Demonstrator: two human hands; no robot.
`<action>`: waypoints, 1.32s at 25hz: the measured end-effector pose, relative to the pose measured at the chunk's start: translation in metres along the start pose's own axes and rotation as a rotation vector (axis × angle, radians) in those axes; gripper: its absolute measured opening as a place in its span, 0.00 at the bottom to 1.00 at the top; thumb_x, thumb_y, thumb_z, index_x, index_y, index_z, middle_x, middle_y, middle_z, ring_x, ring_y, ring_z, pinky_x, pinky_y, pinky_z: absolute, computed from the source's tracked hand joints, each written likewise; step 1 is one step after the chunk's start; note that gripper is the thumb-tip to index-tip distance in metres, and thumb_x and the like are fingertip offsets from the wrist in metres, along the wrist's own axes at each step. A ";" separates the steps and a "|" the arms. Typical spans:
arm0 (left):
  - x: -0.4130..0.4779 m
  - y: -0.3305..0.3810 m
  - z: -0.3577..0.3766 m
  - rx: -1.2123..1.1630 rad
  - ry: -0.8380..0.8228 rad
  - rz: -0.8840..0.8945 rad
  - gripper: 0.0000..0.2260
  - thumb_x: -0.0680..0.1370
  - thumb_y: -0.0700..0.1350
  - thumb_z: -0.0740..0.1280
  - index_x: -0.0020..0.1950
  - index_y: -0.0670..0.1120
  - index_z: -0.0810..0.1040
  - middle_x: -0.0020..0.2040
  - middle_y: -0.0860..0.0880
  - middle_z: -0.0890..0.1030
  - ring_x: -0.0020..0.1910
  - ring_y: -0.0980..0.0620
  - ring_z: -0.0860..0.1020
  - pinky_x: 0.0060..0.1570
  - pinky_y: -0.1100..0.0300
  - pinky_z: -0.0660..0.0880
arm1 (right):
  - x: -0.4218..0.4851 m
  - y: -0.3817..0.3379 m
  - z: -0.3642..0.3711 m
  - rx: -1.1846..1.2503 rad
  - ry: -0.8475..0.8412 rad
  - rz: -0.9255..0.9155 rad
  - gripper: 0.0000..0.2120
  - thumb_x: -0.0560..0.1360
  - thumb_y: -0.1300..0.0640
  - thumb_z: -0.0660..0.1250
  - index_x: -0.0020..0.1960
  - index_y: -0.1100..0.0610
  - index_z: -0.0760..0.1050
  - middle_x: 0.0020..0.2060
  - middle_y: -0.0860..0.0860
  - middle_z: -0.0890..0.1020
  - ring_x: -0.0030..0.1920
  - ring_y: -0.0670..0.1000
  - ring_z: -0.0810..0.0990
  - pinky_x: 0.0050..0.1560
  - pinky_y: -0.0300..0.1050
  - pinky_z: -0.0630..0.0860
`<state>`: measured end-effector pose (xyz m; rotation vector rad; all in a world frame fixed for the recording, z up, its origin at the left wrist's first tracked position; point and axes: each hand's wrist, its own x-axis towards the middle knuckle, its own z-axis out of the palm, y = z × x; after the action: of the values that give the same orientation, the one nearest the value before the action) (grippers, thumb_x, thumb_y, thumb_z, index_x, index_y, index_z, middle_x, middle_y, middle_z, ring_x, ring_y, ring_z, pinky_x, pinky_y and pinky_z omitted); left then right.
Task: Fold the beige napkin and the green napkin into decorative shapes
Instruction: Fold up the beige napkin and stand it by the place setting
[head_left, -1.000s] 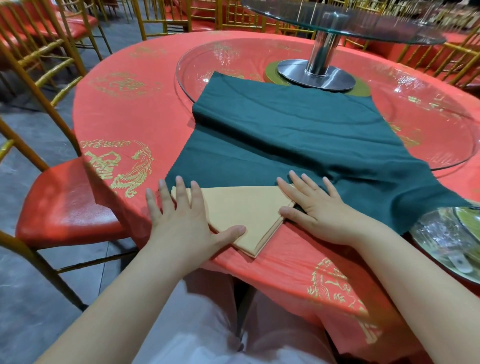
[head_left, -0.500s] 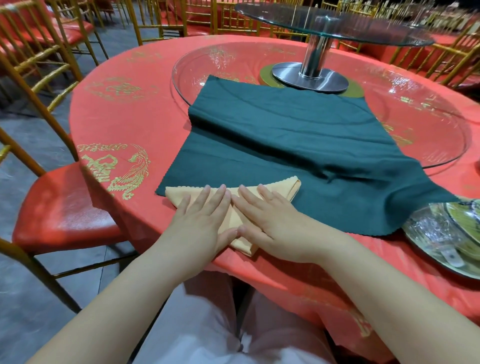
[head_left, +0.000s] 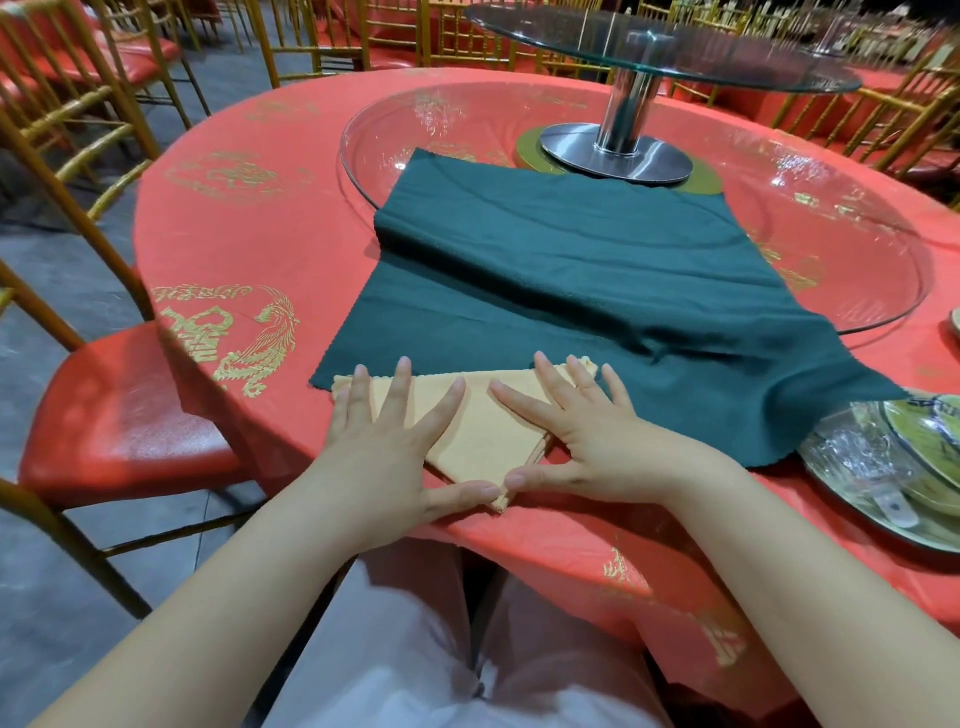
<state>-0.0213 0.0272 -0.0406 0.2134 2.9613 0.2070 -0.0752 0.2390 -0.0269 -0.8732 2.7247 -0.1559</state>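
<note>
The beige napkin lies folded into a triangle at the table's near edge, its point toward me. My left hand presses flat on its left side with fingers spread. My right hand presses flat on its right side, fingers spread too. Both thumbs meet near the triangle's near tip. The green napkin is spread out behind the beige one, partly lying over the glass turntable, with a raised fold across its middle.
A red tablecloth with gold patterns covers the round table. A glass turntable with a metal stand sits in the middle. Plates wrapped in plastic lie at the right. Red-cushioned gold chairs stand to the left.
My hands, close together over the beige napkin's middle half a second ago, have slid apart toward its left and right sides, smoothing it flat. Fingers are now spread wide.
</note>
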 end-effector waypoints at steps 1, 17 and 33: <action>0.000 -0.001 -0.001 -0.015 -0.016 0.013 0.50 0.47 0.82 0.33 0.67 0.66 0.29 0.73 0.45 0.30 0.69 0.36 0.29 0.67 0.43 0.31 | -0.001 0.002 -0.003 0.017 -0.006 -0.019 0.43 0.59 0.23 0.54 0.70 0.30 0.42 0.74 0.48 0.36 0.73 0.53 0.31 0.69 0.55 0.28; 0.025 -0.016 -0.066 -0.734 0.343 0.486 0.07 0.72 0.39 0.65 0.45 0.51 0.72 0.40 0.62 0.77 0.38 0.66 0.74 0.39 0.73 0.68 | -0.020 -0.024 -0.029 0.372 0.888 -0.146 0.12 0.75 0.43 0.60 0.41 0.50 0.74 0.29 0.44 0.73 0.29 0.43 0.69 0.31 0.34 0.65; 0.060 0.021 -0.068 -0.768 0.061 0.647 0.10 0.68 0.43 0.71 0.48 0.49 0.77 0.47 0.56 0.79 0.52 0.56 0.76 0.60 0.60 0.69 | -0.046 0.010 -0.048 1.041 0.266 -0.149 0.15 0.81 0.59 0.54 0.65 0.49 0.69 0.49 0.54 0.74 0.41 0.49 0.77 0.49 0.42 0.76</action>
<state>-0.0888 0.0484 0.0199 1.0290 2.5107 1.3819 -0.0590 0.2748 0.0275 -0.7211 2.2370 -1.6156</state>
